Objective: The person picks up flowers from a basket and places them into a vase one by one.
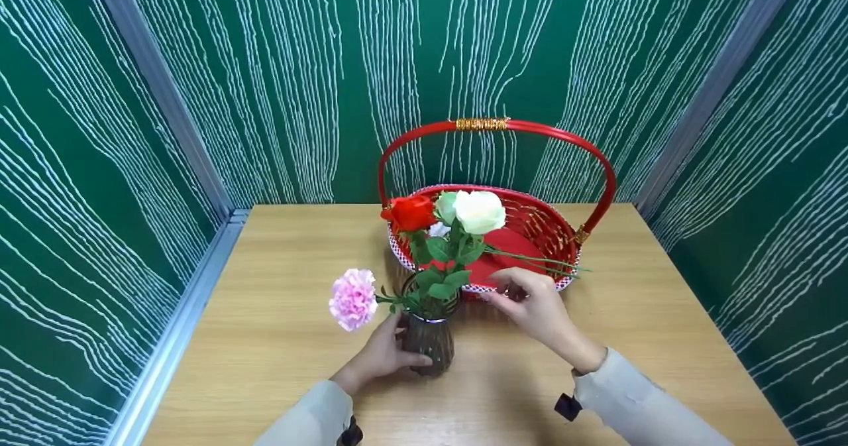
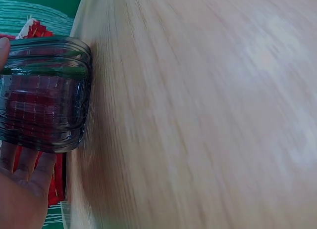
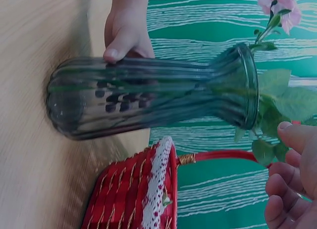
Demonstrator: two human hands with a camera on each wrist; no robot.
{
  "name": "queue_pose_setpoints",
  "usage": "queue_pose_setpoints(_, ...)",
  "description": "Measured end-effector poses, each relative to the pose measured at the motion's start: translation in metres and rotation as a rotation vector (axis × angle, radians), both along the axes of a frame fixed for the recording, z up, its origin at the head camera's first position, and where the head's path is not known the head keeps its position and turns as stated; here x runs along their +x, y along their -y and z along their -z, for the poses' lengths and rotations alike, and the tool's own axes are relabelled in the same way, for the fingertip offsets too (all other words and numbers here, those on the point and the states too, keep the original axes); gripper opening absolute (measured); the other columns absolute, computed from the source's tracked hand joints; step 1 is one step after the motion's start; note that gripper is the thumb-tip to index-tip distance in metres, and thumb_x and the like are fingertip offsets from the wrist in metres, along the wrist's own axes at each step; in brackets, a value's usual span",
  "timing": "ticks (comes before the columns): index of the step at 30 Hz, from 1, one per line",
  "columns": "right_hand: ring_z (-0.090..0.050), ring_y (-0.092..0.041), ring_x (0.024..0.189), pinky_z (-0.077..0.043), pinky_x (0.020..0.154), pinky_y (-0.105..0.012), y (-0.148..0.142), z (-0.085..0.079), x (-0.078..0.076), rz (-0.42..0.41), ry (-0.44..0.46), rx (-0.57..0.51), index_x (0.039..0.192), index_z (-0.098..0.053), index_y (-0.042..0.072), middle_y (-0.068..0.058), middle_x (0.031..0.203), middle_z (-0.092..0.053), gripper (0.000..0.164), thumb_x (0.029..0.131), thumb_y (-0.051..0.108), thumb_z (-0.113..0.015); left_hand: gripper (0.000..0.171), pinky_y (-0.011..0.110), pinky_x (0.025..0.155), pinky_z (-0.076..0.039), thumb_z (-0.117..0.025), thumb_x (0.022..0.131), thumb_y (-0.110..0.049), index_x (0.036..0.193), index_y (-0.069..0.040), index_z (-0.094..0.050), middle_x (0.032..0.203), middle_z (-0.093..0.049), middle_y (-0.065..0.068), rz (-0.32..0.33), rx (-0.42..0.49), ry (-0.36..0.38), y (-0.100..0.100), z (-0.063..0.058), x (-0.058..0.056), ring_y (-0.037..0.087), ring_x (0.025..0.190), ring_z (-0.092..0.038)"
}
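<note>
My left hand [image 1: 381, 354] grips the side of a ribbed, smoky glass vase [image 1: 429, 348], which stands upright on the table. A pink carnation [image 1: 353, 299] leans out to the left of its rim. Above the vase rise green leaves [image 1: 442, 280], with a red rose [image 1: 412, 213] and a white rose [image 1: 480, 212] over them. To the right of the rim is my right hand [image 1: 540, 310], its thumb and bent forefinger apart. Nothing shows between them, and in the right wrist view its fingertips [image 3: 286, 125] are close to the leaves.
Behind the vase stands a red woven basket [image 1: 523, 214] with lace trim and a tall arched handle [image 1: 583, 141]. Thin green stems [image 1: 540, 259] lie across its right rim. Green, white-streaked walls [image 1: 298, 88] border the wooden table [image 1: 285, 247] at the back and sides.
</note>
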State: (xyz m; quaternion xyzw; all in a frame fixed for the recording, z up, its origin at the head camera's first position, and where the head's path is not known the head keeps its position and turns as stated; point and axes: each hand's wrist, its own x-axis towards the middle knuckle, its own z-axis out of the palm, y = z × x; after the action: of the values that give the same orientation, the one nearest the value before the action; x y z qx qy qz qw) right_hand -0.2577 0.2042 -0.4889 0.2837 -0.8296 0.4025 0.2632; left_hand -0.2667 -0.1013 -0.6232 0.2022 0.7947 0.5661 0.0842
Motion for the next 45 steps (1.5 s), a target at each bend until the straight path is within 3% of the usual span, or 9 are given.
queue_pose_setpoints(9,-0.058,-0.008,0.067,-0.050,0.062,-0.013,-0.017,0.006,-0.009,0.045,-0.013,-0.008,0.103,-0.080,0.003,-0.006,0.081,-0.074,0.028,0.080,-0.003,-0.093,0.107,0.057,0.117,-0.054,-0.099,0.080,-0.016,0.164,-0.004,-0.035,0.146,-0.058,0.025,-0.005,0.005,0.038,0.000,-0.001,0.001,0.050,0.143,-0.055)
queue_pose_setpoints(16,-0.062,-0.005,0.067,-0.054,0.061,-0.014,-0.027,0.011,-0.017,0.072,-0.057,-0.011,0.100,-0.079,0.000,-0.009,0.087,-0.080,0.028,0.077,-0.005,-0.094,0.103,0.057,0.123,-0.048,-0.099,0.079,-0.016,0.162,-0.007,-0.039,0.140,-0.060,0.018,0.004,0.016,0.007,0.000,0.000,0.000,0.038,0.139,-0.057)
queue_pose_setpoints(22,-0.065,-0.013,0.069,-0.058,0.064,-0.016,-0.033,0.012,-0.020,0.115,0.021,0.002,0.103,-0.080,0.002,-0.009,0.091,-0.081,0.028,0.079,-0.001,-0.094,0.108,0.058,0.123,-0.048,-0.100,0.077,-0.016,0.164,-0.007,-0.037,0.140,-0.062,0.017,-0.009,0.012,-0.017,0.000,0.001,0.000,0.036,0.138,-0.057)
queue_pose_setpoints(31,-0.065,-0.015,0.073,-0.062,0.065,-0.029,-0.048,0.022,-0.030,0.196,0.086,0.097,0.107,-0.080,0.004,-0.008,0.096,-0.080,0.029,0.082,0.007,-0.095,0.110,0.058,0.123,-0.049,-0.100,0.078,-0.025,0.165,-0.006,-0.035,0.142,-0.061,0.016,-0.003,-0.019,-0.010,0.001,0.003,-0.001,0.036,0.138,-0.057)
queue_pose_setpoints(38,-0.064,-0.019,0.080,-0.058,0.071,-0.023,-0.056,0.025,-0.036,0.248,0.224,0.116,0.112,-0.080,0.005,-0.010,0.100,-0.078,0.028,0.088,0.013,-0.092,0.109,0.057,0.121,-0.050,-0.101,0.078,-0.026,0.164,-0.007,-0.037,0.141,-0.062,0.017,-0.002,-0.026,-0.020,0.000,0.004,-0.001,0.036,0.137,-0.058)
queue_pose_setpoints(45,-0.062,-0.021,0.080,-0.053,0.068,-0.021,-0.064,0.029,-0.046,0.270,0.259,0.155,0.114,-0.080,0.004,-0.009,0.097,-0.075,0.029,0.090,0.016,-0.091,0.112,0.059,0.118,-0.053,-0.100,0.079,-0.021,0.165,0.003,-0.031,0.145,-0.059,0.024,-0.013,-0.021,0.025,0.000,0.000,0.001,0.050,0.141,-0.057)
